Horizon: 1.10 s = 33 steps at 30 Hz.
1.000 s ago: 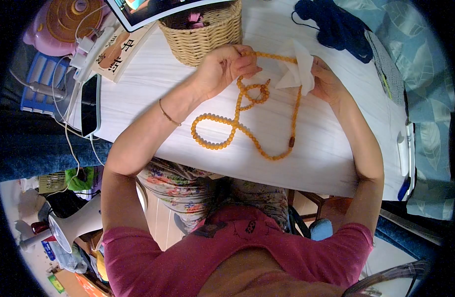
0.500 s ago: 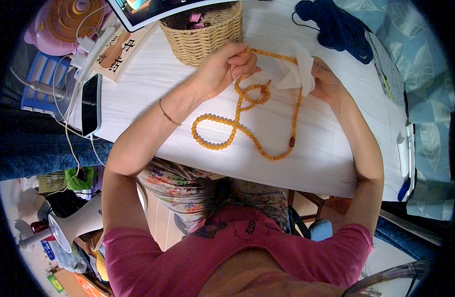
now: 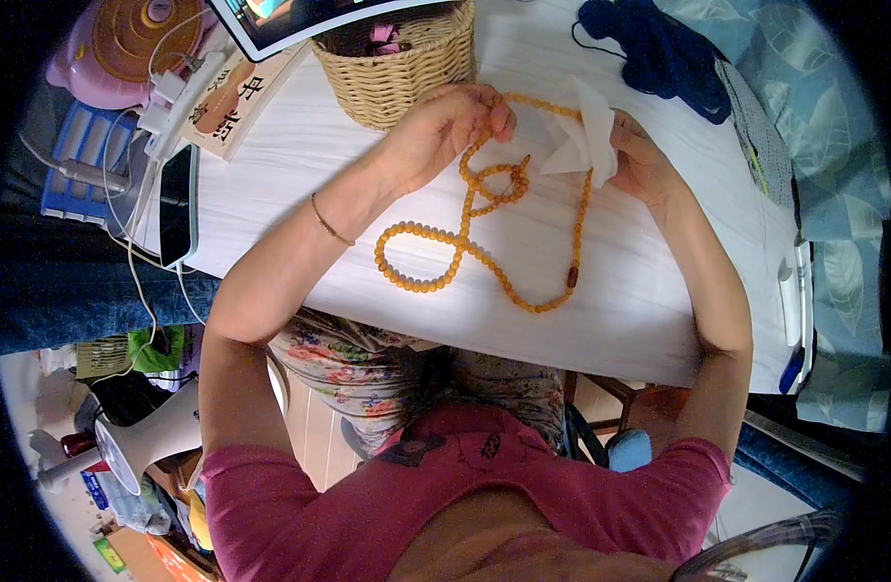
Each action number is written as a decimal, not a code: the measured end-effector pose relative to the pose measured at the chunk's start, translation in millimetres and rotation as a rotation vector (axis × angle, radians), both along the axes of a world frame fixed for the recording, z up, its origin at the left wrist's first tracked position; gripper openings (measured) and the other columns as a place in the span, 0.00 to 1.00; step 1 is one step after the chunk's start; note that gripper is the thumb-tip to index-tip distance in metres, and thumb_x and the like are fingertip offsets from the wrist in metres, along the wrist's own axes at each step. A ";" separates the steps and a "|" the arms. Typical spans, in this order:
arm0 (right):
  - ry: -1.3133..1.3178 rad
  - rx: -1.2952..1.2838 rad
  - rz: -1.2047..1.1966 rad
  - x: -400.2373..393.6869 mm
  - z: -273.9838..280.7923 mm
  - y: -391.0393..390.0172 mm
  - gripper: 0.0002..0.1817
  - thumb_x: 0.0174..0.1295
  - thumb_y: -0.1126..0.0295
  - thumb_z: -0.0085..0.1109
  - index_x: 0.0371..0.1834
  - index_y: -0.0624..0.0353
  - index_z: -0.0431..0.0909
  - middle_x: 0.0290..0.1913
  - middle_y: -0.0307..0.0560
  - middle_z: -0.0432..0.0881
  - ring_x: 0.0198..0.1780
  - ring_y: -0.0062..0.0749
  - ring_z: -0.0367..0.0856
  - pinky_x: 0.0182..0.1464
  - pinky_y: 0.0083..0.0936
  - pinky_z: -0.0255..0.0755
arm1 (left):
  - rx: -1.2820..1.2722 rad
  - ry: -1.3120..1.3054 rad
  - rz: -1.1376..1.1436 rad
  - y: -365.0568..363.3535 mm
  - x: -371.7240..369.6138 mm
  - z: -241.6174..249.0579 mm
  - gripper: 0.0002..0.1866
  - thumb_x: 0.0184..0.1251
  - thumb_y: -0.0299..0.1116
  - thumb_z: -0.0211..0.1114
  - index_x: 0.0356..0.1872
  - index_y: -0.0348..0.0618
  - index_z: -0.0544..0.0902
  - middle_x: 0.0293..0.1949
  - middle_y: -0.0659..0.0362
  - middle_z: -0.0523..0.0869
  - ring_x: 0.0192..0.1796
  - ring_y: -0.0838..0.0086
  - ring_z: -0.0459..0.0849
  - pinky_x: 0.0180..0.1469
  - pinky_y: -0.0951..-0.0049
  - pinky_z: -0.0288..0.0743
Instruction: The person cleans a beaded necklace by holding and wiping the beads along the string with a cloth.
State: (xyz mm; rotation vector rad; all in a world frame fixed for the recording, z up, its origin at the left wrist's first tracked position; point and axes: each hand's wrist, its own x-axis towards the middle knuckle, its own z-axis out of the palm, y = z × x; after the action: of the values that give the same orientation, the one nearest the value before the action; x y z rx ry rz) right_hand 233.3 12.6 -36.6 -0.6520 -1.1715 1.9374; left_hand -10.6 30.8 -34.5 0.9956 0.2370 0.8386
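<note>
In the head view, the left hand (image 3: pixel 444 131), upper centre of the frame, pinches the beads (image 3: pixel 462 242) in a tight grip just below the basket (image 3: pixel 397 63). The right hand (image 3: pixel 639 160), to its right, holds a white tissue (image 3: pixel 583 136) closed around the strand. The rest of the beads lie looped on the white desk (image 3: pixel 610 291) at mid-frame. A phone (image 3: pixel 177 206) lies at the desk's left edge.

Light: bright, even on the counter (image 3: pixel 610 310) | Shadows: soft | Edges: fisheye-bent, blacked-out corners | Focus: centre sharp
</note>
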 end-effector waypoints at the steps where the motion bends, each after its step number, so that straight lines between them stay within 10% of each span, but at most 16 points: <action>1: -0.005 0.009 0.008 -0.2 1.3 -0.2 0.24 0.51 0.63 0.53 0.47 0.64 0.62 0.43 0.45 0.71 0.43 0.29 0.72 0.43 0.24 0.69 | 0.005 0.021 -0.003 -1.5 -0.2 1.1 0.03 0.48 0.26 0.47 0.22 0.38 0.68 0.21 0.60 0.67 0.28 0.72 0.68 0.50 0.67 0.61; 8: -0.033 0.029 0.007 -2.8 5.9 -2.0 0.23 0.50 0.62 0.54 0.46 0.64 0.63 0.42 0.44 0.72 0.42 0.27 0.72 0.41 0.22 0.69 | -0.046 0.006 -0.086 -3.8 -1.5 5.6 0.07 0.46 0.27 0.46 0.13 0.43 0.62 0.16 0.62 0.63 0.26 0.73 0.65 0.51 0.65 0.60; 14: -0.037 0.023 -0.006 -2.9 4.3 -1.8 0.24 0.50 0.62 0.54 0.47 0.64 0.62 0.41 0.45 0.72 0.42 0.28 0.72 0.43 0.23 0.69 | 0.043 0.057 0.040 -9.4 2.3 9.2 0.14 0.55 0.33 0.42 0.12 0.45 0.57 0.14 0.63 0.60 0.23 0.74 0.61 0.29 0.77 0.55; 23: 0.069 0.041 -0.024 -7.8 8.5 -9.3 0.25 0.46 0.60 0.58 0.44 0.62 0.65 0.41 0.44 0.72 0.43 0.27 0.71 0.46 0.23 0.66 | 0.218 0.178 0.069 -15.9 3.2 15.3 0.08 0.58 0.32 0.49 0.30 0.37 0.70 0.31 0.58 0.74 0.36 0.75 0.71 0.43 0.74 0.65; 33: -0.034 0.011 -0.009 4.3 -4.1 2.1 0.23 0.50 0.63 0.54 0.47 0.63 0.62 0.42 0.44 0.72 0.44 0.28 0.71 0.45 0.24 0.67 | 0.285 0.197 0.036 -13.6 3.3 12.9 0.04 0.43 0.26 0.46 0.17 0.37 0.68 0.23 0.55 0.72 0.33 0.69 0.68 0.38 0.76 0.60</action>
State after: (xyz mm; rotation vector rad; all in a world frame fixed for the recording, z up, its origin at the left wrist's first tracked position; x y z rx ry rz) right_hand 237.6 14.7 -40.7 -0.6860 -1.1973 1.9177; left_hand -7.4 17.2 -21.6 1.3470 0.3099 0.8218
